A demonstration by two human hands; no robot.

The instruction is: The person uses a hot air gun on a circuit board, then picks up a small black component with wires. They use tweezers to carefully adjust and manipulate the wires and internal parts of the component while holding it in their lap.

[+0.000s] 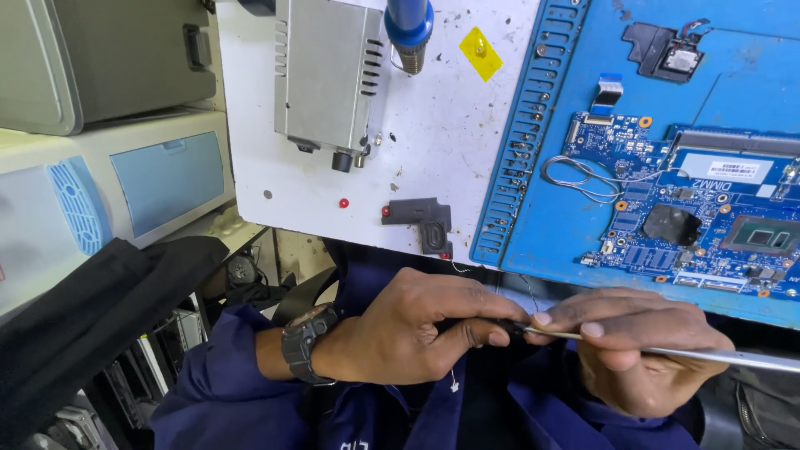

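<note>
My left hand (408, 329), with a dark watch (304, 340) on its wrist, is closed around the dark handle end of a thin metal tool. My right hand (637, 354) pinches the tool's silver shaft (742, 358) between thumb and fingers, and the shaft runs out to the right. Both hands are held together over my lap in blue clothing, just below the table's near edge. A blue laptop circuit board (683, 200) lies on a blue work mat (550, 225) above my right hand.
On the white table (450, 125) lie a small black plastic part (425, 221), a yellow tag (481, 52) and a silver metal box (329, 75). A blue-handled tool (408, 29) hangs above. Grey and pale cases (108, 58) stand at left, with black cloth (92, 317) below.
</note>
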